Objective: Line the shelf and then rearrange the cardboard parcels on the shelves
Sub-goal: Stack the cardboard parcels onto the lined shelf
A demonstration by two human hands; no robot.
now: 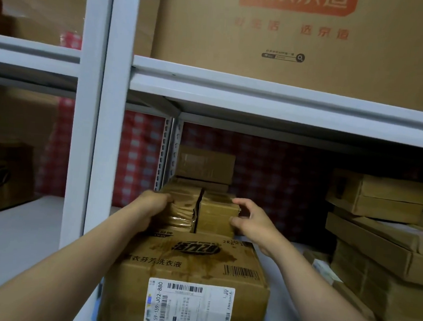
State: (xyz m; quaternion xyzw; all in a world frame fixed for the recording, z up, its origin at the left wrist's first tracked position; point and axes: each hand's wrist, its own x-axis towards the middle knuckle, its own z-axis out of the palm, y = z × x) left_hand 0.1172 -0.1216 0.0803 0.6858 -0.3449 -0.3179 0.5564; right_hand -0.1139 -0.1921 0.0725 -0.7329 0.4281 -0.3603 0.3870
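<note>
Two small taped cardboard parcels stand side by side on the middle shelf, behind a large stained carton (186,280) with a shipping label. My left hand (151,203) grips the left small parcel (181,208) on its left side. My right hand (251,224) holds the right small parcel (216,214) at its right edge, thumb below and fingers on top. Two more small parcels (204,167) are stacked behind them against the red checked backing. The white shelf board (282,280) shows beside the large carton.
A pile of flat cardboard parcels (381,239) fills the right of the shelf. A big printed carton (290,40) sits on the shelf above. White uprights (109,127) stand at the left, with another carton (1,176) in the neighbouring bay.
</note>
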